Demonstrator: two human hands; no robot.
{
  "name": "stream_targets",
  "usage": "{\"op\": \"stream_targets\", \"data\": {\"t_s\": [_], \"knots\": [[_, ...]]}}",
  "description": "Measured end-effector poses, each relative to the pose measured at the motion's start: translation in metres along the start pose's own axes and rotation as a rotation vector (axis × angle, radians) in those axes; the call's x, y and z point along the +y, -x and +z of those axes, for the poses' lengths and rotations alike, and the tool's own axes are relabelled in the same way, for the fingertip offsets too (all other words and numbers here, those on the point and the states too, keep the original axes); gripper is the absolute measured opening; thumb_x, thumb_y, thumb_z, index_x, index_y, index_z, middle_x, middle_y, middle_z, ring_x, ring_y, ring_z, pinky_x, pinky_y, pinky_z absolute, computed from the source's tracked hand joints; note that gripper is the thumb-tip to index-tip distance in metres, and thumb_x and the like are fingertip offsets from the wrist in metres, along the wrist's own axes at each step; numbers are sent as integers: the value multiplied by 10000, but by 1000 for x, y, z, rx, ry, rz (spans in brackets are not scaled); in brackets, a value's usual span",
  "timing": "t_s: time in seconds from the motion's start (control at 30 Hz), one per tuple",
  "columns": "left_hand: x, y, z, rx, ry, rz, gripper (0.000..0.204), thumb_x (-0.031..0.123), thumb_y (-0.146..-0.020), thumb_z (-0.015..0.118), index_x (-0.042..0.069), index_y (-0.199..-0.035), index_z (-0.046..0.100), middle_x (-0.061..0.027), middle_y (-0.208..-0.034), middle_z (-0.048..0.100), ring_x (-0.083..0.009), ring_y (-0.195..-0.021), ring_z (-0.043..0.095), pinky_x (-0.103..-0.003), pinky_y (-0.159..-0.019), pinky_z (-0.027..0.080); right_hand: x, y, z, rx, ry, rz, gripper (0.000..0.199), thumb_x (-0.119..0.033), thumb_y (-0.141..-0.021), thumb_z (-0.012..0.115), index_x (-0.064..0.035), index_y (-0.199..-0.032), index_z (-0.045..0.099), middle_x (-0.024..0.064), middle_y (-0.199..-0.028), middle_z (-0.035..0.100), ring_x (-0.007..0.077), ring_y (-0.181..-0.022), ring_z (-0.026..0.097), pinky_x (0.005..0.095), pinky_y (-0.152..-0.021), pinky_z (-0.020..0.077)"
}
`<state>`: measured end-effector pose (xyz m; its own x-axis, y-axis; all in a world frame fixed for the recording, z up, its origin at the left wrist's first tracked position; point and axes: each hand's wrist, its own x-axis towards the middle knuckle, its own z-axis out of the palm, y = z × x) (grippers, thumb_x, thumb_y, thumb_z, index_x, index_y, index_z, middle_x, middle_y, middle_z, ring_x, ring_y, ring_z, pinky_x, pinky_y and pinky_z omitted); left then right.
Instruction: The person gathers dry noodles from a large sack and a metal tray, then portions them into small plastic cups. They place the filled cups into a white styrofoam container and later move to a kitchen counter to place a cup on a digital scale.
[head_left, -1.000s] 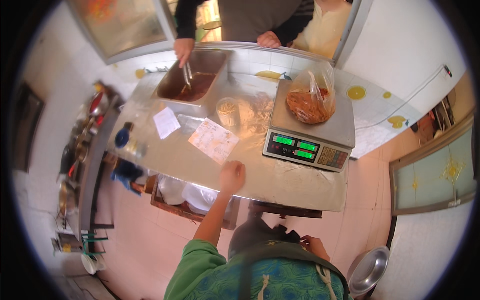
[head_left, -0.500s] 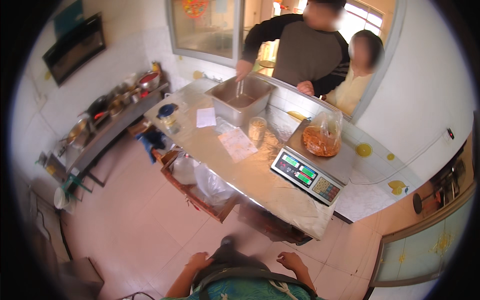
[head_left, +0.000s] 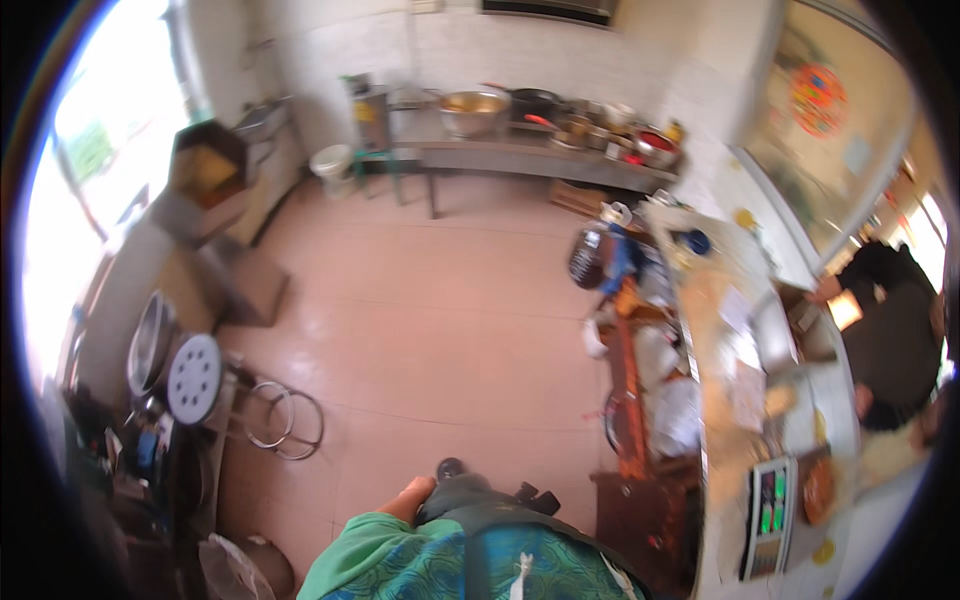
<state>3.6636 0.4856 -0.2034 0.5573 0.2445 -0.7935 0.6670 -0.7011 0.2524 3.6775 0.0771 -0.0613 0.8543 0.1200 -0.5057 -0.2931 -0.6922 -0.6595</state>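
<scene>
My left hand [head_left: 410, 496] hangs low at my left side beside my dark trousers, against the pink tiled floor [head_left: 430, 330]. It is small and blurred, and its fingers cannot be made out. No object shows in or against it. My right hand is out of view. A metal-topped counter [head_left: 712, 385] runs along my right, with an open wooden drawer [head_left: 627, 425] below it holding white plastic bags [head_left: 676, 415]. On the counter stand a digital scale [head_left: 770, 515] with green displays, a bag of orange-brown food [head_left: 817, 490] and a metal basin [head_left: 772, 335].
A long bench [head_left: 500, 152] at the far wall carries a metal bowl [head_left: 472, 113], a black pan [head_left: 530, 103] and several pots. A round-seated stool [head_left: 195, 380] lies tipped at left. A white bucket [head_left: 333, 168] stands far left. Beyond the window, a person [head_left: 893, 345] reaches toward the basin.
My view has swung left, so the counter and scale now lie at the right and the bench ahead. My right hand has left the picture; my left hand stays low at my side.
</scene>
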Motion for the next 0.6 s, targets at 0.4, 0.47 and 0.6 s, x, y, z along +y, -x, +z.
{"op": "stream_targets", "data": {"t_s": [0.4, 0.47, 0.6], "knots": [[-122, -31, -170, 433, 340, -100, 281, 239, -809, 480, 56, -927, 658, -204, -943, 646, -368, -927, 605, -431, -843, 479, -178, -216, 77, -434, 367, -237, 141, -114, -743, 651, -57, -872, 641, 115, -806, 669, 248, -762, 649, 354, -643, 512], [-135, -18, -173, 468, 430, -157, 269, 233, -799, 498, 66, -932, 661, -193, -959, 648, -356, -934, 607, -422, -850, 481, -202, -250, 89, -512, 436, -280, 135, -105, -741, 649, -58, -868, 640, 115, -807, 668, 247, -763, 648, 355, -640, 512], [-145, 11, -141, 545, 721, -402, 280, 221, -791, 498, 53, -950, 655, -193, -997, 638, -348, -965, 600, -416, -854, 479, -248, -324, 118, -680, 587, -379, 125, -89, -738, 645, -59, -859, 638, 113, -808, 666, 244, -765, 646, 358, -634, 513]]}}
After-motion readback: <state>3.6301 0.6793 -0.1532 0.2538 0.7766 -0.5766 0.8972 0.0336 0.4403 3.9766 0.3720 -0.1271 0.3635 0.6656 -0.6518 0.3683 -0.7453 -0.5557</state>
